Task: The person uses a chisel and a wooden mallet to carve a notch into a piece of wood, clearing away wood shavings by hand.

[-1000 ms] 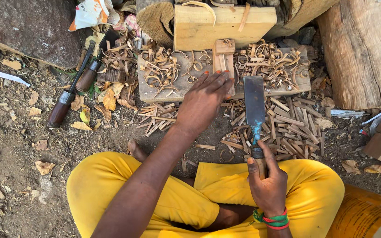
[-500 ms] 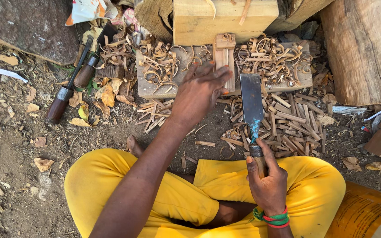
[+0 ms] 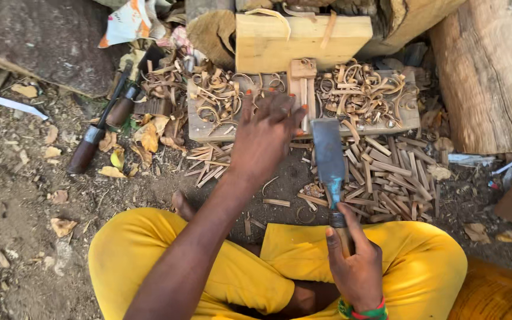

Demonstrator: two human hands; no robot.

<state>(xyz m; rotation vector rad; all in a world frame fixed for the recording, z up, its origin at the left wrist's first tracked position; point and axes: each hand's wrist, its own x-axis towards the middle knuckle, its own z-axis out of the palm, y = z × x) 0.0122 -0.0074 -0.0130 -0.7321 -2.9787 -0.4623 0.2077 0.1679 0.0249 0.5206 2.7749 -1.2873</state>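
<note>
Wood plank [image 3: 208, 127] lies flat on dirt in front of crossed yellow-trousered legs [image 3: 422, 266], covered w/ curled shavings [image 3: 357, 92]. Left hand [image 3: 265, 139] open, fingers spread, pressing down on plank beside small upright wood piece [image 3: 302, 89]. Right hand [image 3: 357, 269] closed round handle of broad chisel [image 3: 329, 157] (blade pointing at plank). Split sticks [image 3: 386, 178] nearby.

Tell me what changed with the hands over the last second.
The left hand slid forward across the wooden board, and now covers the lower end of the upright wood piece. The right hand kept gripping the broad chisel, blade pointing forward.
</note>
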